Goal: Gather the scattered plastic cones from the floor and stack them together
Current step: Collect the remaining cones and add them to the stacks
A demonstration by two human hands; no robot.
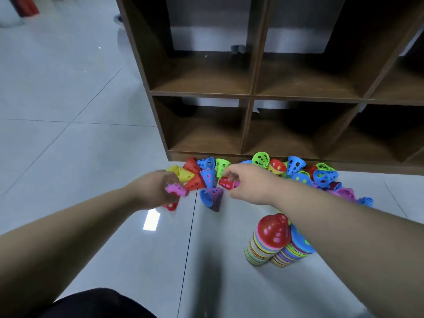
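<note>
Several perforated plastic cones (pixel 291 167) in red, blue, green, yellow and pink lie scattered on the floor along the foot of a shelf. My left hand (pixel 153 189) grips a pink cone (pixel 175 189), with a red cone (pixel 171 205) partly hidden under it. My right hand (pixel 243 182) pinches a red cone (pixel 226 183) in the middle of the pile. Between the hands a blue cone nested in a purple cone (pixel 212 197) lies on its side. Two stacks of cones (pixel 273 244) stand side by side under my right forearm, one topped red, one blue.
A brown wooden cubby shelf (pixel 250 95) stands right behind the cones, its compartments open. Pale glossy floor tiles (pixel 68 134) spread to the left and toward me. My dark-clothed knee (pixel 96 304) shows at the bottom edge.
</note>
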